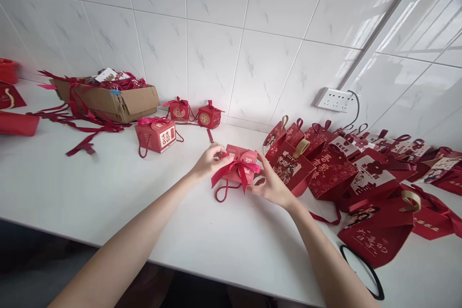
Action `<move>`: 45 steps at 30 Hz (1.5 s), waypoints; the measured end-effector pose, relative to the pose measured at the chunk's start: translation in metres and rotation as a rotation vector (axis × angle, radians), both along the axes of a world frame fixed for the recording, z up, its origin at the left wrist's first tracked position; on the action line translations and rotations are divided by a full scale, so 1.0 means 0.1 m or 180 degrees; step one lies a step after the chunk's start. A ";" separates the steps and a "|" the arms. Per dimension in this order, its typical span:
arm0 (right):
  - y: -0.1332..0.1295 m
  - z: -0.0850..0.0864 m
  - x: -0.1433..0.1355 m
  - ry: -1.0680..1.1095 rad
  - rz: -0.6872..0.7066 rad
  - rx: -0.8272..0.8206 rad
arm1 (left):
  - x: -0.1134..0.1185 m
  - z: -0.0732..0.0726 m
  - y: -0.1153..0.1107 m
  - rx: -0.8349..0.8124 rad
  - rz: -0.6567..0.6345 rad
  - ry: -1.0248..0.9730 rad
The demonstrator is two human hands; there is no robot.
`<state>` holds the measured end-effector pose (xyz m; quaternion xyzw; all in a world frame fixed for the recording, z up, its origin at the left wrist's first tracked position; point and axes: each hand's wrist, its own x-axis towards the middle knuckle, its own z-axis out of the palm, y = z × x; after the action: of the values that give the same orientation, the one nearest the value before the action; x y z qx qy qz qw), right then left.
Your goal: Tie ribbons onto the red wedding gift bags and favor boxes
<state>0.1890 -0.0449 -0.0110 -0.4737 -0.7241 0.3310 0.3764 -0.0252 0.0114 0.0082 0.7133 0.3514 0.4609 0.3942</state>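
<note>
A small red gift box (249, 155) with a ribbon bow (239, 165) on top is held between my two hands, a little above the white table. My left hand (212, 160) grips its left edge, thumb near the bow. Fingers of my right hand (269, 182) curl round its right side. A twisted red cord loop (221, 193) hangs from the front of the box. To the left stands a similar red box (155, 135) with a bow and cord handles.
Two small red boxes (179, 110) sit by the tiled wall. A cardboard box (126, 103) of ribbons stands left, with loose ribbons before it. Several red gift bags (330, 173) fill the right side, near a black ring (375, 286) and a wall power strip (335, 99).
</note>
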 end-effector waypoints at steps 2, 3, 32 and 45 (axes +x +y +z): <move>0.00 0.00 0.00 -0.0023 0.0015 0.0001 | 0.02 0.00 -0.01 0.0066 0.0149 0.0099; 0.00 0.01 -0.01 -0.0017 0.0023 0.0004 | 0.03 0.00 -0.02 0.0098 0.0212 0.0146; -0.01 0.01 -0.01 -0.0005 0.0048 0.0115 | 0.16 -0.08 -0.11 -0.0973 -0.0286 -0.0259; 0.00 0.04 0.00 0.0146 -0.0385 -0.0013 | 0.05 -0.26 0.02 -0.0558 -0.0677 -0.0364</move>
<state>0.1892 -0.0450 -0.0068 -0.5097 -0.6847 0.3198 0.4113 -0.0200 0.0132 -0.0176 0.6819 0.2897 0.4239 0.5209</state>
